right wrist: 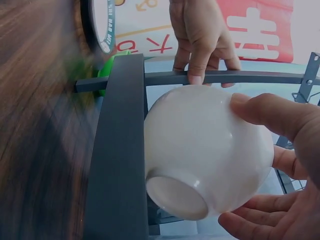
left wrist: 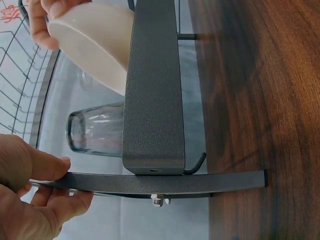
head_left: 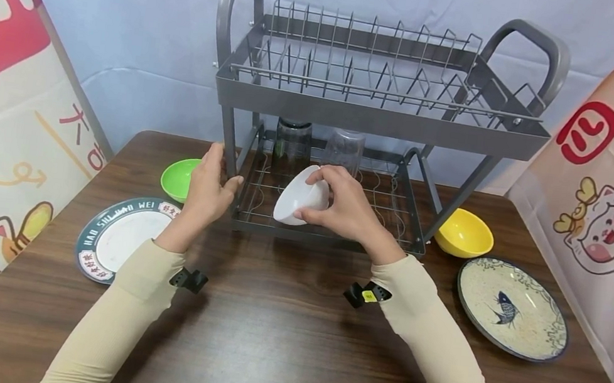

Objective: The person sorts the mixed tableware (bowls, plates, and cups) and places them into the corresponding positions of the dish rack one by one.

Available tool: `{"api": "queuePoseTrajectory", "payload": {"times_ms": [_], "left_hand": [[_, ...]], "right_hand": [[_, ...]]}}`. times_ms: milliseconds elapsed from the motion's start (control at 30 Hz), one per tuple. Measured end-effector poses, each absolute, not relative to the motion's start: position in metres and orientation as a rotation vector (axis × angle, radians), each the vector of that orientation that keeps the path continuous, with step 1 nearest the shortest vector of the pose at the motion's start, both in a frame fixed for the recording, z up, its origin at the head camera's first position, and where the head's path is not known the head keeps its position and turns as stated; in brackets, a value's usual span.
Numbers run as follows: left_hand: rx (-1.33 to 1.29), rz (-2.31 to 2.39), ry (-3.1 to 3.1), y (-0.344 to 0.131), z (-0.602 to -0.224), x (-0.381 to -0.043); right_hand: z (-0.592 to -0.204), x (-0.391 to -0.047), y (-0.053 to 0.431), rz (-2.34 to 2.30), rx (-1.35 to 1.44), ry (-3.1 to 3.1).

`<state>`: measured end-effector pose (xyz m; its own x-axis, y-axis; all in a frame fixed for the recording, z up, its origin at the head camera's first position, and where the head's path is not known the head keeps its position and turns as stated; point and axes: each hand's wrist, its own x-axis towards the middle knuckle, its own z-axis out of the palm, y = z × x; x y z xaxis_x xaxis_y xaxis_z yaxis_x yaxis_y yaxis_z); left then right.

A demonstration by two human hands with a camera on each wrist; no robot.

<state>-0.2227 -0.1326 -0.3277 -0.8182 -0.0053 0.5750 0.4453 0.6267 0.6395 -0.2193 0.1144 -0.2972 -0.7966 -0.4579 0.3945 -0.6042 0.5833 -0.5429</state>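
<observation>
A two-tier grey dish rack stands at the back of the table. My right hand holds a white bowl by its rim, tilted on its side, at the front of the lower tier. In the right wrist view the bowl's round foot faces the camera. With thumb and fingers on either side, my left hand grips the rack's front left post. Behind the bowl, a dark glass and a clear glass stand upside down on the lower tier.
Left of the rack are a green bowl and a white plate with a dark green rim. A yellow bowl and a fish-patterned plate lie to the right. The upper tier has wire dividers.
</observation>
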Motion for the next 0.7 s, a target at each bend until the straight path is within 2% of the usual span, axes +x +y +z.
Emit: {"api": "queuePoseTrajectory", "payload": {"times_ms": [700], "left_hand": [[-0.320, -1.116, -2.308, -0.132, -0.327, -0.222]], "right_hand": [[-0.301, -0.236, 0.081, 0.786, 0.888, -2.688]]}}
